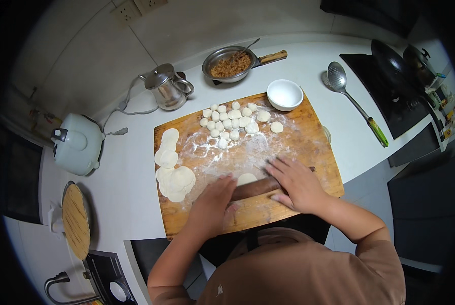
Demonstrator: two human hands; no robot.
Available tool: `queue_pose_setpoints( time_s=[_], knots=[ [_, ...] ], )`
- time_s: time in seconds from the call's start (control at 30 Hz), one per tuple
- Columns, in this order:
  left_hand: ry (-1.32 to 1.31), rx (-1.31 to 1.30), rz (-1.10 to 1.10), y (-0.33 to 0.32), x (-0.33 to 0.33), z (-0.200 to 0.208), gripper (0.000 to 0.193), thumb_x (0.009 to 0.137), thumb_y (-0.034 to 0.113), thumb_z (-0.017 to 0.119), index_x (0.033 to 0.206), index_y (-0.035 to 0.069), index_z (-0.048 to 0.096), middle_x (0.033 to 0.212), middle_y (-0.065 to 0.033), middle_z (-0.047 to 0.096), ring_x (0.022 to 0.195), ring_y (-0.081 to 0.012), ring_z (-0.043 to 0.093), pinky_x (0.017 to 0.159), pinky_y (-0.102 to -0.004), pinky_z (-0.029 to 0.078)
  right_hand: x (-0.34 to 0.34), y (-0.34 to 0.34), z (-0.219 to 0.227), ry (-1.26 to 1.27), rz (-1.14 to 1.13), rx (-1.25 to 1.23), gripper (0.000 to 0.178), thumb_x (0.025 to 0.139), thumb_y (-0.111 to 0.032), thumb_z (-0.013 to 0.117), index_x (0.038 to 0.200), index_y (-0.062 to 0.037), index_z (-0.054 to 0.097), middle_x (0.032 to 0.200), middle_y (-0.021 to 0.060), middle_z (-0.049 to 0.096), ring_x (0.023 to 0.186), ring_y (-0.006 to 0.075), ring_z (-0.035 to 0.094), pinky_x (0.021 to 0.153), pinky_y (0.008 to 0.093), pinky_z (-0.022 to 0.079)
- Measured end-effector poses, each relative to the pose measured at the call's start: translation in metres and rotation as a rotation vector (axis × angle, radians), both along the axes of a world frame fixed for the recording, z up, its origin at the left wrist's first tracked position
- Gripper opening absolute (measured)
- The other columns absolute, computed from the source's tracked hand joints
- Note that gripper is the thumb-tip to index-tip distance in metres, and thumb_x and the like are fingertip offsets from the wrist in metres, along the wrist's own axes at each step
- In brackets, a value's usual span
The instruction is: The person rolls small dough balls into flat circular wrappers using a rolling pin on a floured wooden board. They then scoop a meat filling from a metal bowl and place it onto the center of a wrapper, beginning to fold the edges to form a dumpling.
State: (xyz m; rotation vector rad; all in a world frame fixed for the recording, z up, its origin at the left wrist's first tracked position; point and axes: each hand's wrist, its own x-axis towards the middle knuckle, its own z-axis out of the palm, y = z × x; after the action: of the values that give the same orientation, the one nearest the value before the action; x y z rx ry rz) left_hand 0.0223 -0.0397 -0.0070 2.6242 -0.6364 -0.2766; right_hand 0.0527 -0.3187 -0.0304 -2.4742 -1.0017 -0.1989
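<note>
A dark brown rolling pin (256, 189) lies across the near part of a floured wooden board (293, 147). My left hand (215, 202) holds its left end and my right hand (297, 184) its right end, with the thumb on the near side and the fingers over the top. Partly under the pin is a flat round dough wrapper (247, 178). Rolled wrappers (175, 182) overlap along the board's left side. Several small dough pieces (230, 122) sit in flour at the far side, near a white bowl (285, 95) on the board's far right corner.
Behind the board stand a metal kettle (167, 90) and a pan of brown filling (231, 65) with a spoon. A slotted spoon (353, 99) lies right, beside the black cooktop (385, 91). At left are a pale green appliance (78, 145), a round woven lid (76, 222) and a faucet (60, 277).
</note>
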Motion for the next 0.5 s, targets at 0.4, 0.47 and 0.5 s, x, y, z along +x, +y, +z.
queue_pose_setpoints(
  time_s=[0.4,0.47,0.5],
  knots=[
    [0.088,0.024,-0.155,-0.005,0.005,0.005,0.045,0.095,0.023,0.056,0.134,0.001,0.052,0.145,-0.0164,0.047,0.134,-0.0334,0.044,0.109,-0.041,0.039,-0.036,-0.005,0.004,-0.057,0.108,0.093,0.039,0.08,-0.014,0.065,0.119,-0.0152,0.066,0.106,0.003,0.064,0.096,0.0239,0.062,0.078,0.0371,0.05],
    [0.09,0.036,-0.085,0.001,-0.012,0.007,0.046,0.094,0.023,0.058,0.134,0.0,0.051,0.145,-0.017,0.047,0.134,-0.0339,0.044,0.109,-0.0414,0.039,-0.037,-0.004,0.002,-0.046,0.111,0.097,0.041,0.079,-0.014,0.066,0.12,-0.0151,0.066,0.107,0.003,0.064,0.096,0.0239,0.062,0.078,0.0369,0.05],
    [0.104,0.025,-0.049,0.006,-0.022,0.007,0.047,0.094,0.021,0.058,0.136,0.002,0.05,0.146,-0.0167,0.046,0.134,-0.0342,0.043,0.109,-0.0417,0.039,-0.037,-0.004,0.001,-0.041,0.113,0.099,0.042,0.079,-0.015,0.067,0.12,-0.015,0.066,0.107,0.003,0.064,0.096,0.0239,0.062,0.077,0.0368,0.051]
  ],
)
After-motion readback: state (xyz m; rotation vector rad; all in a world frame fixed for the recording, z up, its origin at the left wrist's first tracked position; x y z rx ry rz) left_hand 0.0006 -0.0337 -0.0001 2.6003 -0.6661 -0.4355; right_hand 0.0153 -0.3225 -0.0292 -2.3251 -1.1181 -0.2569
